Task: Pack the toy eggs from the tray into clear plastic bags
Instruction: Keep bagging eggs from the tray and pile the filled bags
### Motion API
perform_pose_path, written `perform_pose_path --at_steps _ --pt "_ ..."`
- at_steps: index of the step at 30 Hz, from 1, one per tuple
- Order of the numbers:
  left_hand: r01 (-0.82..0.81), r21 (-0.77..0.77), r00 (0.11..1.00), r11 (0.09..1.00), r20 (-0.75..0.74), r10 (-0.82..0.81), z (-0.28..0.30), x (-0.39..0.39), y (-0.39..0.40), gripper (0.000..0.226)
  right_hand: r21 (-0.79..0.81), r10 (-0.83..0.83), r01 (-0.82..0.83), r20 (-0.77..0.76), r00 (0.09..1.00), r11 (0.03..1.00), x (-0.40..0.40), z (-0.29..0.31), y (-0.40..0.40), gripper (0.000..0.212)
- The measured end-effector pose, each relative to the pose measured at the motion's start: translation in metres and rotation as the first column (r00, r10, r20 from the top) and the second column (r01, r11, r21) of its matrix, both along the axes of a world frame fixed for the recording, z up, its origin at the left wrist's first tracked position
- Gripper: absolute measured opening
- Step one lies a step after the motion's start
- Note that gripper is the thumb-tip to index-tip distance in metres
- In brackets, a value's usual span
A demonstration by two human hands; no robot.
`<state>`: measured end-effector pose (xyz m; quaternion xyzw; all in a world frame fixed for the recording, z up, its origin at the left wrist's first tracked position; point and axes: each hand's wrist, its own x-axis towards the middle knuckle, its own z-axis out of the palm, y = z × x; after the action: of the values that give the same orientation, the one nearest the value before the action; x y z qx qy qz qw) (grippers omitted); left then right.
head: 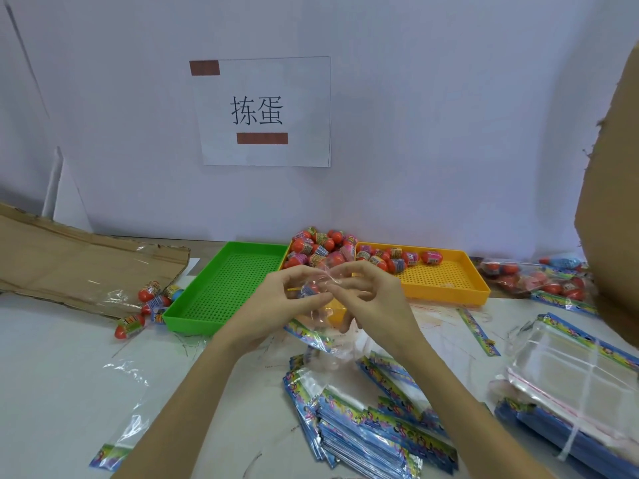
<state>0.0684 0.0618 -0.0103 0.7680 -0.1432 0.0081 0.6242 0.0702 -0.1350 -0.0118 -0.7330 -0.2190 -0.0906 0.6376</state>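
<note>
Both my hands hold one clear plastic bag (320, 307) above the table, in front of the trays. My left hand (287, 302) pinches its left side and my right hand (366, 295) pinches its top edge. A red toy egg (310, 289) shows through the bag between my fingers. Several red toy eggs (321, 248) are heaped in the yellow tray (446, 281) behind my hands. The bag's printed header (307, 335) hangs below my left hand.
A green tray (221, 288) stands left of the yellow one. Loose eggs (148, 302) lie by brown cardboard (79, 261) at the left. A filled bag (539, 276) lies at the right. Stacks of flat bags (366, 430) and a wrapped bundle (581, 385) cover the near right.
</note>
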Motion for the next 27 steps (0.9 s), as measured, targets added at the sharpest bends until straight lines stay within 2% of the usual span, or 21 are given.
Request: perform_pose_path --at_steps 2,5,8,11,13,16,18,21,24,27 --pt "0.002 -0.059 1.0 0.998 0.019 -0.001 0.001 0.001 0.002 0.033 0.091 -0.07 0.069 0.015 0.997 0.993 -0.001 0.003 0.001 0.016" --pt "-0.141 -0.088 0.987 0.986 0.061 0.147 0.002 0.007 0.01 0.034 0.157 -0.172 0.169 0.005 0.985 0.973 0.002 0.004 -0.002 0.012" --pt "-0.293 -0.183 0.952 0.939 0.039 0.304 0.003 0.016 0.016 0.04 0.098 -0.183 0.183 -0.013 0.983 0.978 0.006 -0.001 -0.005 0.015" --pt "-0.362 -0.312 0.926 0.878 -0.014 0.377 -0.001 0.02 0.015 0.052 0.019 -0.146 0.146 -0.007 0.989 0.989 0.009 -0.009 -0.003 0.022" --pt "-0.392 -0.361 0.912 0.846 -0.033 0.408 -0.009 0.018 0.012 0.049 -0.034 -0.135 0.135 0.012 0.991 0.99 0.01 -0.014 -0.002 0.024" --pt "-0.409 -0.347 0.89 0.844 0.051 0.452 -0.018 0.011 0.01 0.033 -0.145 -0.154 0.166 0.089 0.984 0.975 0.009 -0.02 0.002 0.024" --pt "-0.389 -0.335 0.893 0.858 0.093 0.441 -0.018 0.006 0.009 0.036 -0.263 -0.199 0.25 0.206 0.958 0.932 0.009 -0.024 0.004 0.025" --pt "-0.298 -0.31 0.933 0.903 0.107 0.344 -0.013 -0.001 0.007 0.051 -0.409 -0.219 0.366 0.364 0.905 0.836 0.014 -0.022 0.008 0.032" --pt "-0.254 -0.284 0.957 0.924 0.065 0.283 -0.009 -0.005 0.006 0.062 -0.514 -0.176 0.361 0.374 0.911 0.778 0.028 -0.015 0.013 0.04" --pt "-0.221 -0.266 0.969 0.938 0.044 0.241 -0.008 -0.005 0.008 0.066 -0.664 -0.112 0.28 0.285 0.952 0.693 0.053 -0.008 0.017 0.049"
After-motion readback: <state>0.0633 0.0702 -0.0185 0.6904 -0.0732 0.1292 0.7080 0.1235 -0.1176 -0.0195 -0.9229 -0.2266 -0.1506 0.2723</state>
